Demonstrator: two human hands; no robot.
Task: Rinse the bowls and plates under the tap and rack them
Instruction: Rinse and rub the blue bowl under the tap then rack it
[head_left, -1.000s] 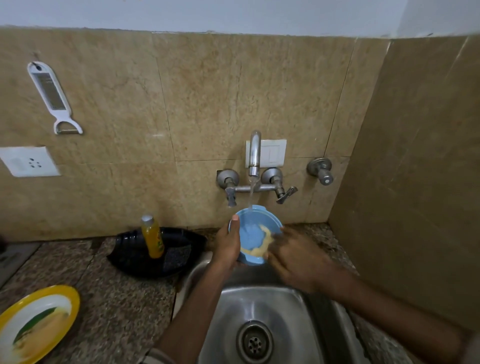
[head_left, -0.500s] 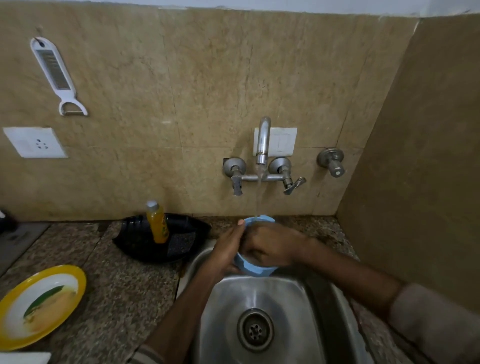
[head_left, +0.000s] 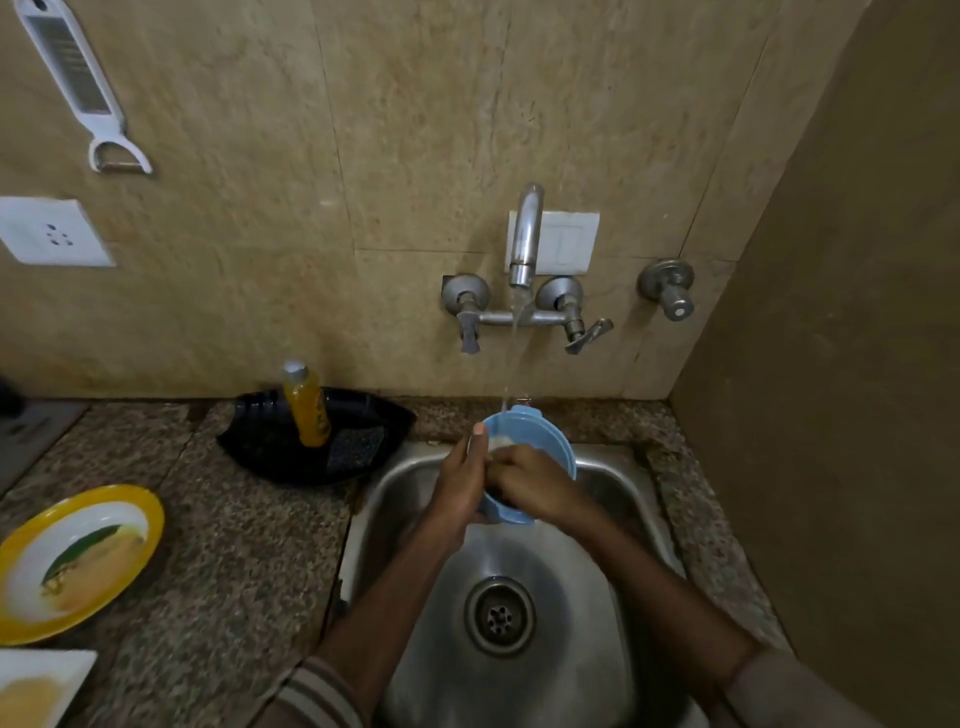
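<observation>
**Bowl tipped back under the stream**

Since half a second ago, your right hand (head_left: 530, 483) has slid lower in the blue bowl (head_left: 545, 441), baring its far rim. Your left hand (head_left: 462, 480) clasps the bowl's left rim, thumb up. Your right hand's fingers curl inside it; what they hold is hidden. Water from the tap (head_left: 524, 234) lands in the bowl, held over the sink (head_left: 587, 623). A soiled yellow plate (head_left: 140, 514) waits on the counter (head_left: 234, 571).

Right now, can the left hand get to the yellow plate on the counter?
Probably not yet. The left hand is busy gripping the blue bowl under the running tap. The counter between it and the yellow plate looks bare, so once it lets go, the way seems free.
</observation>
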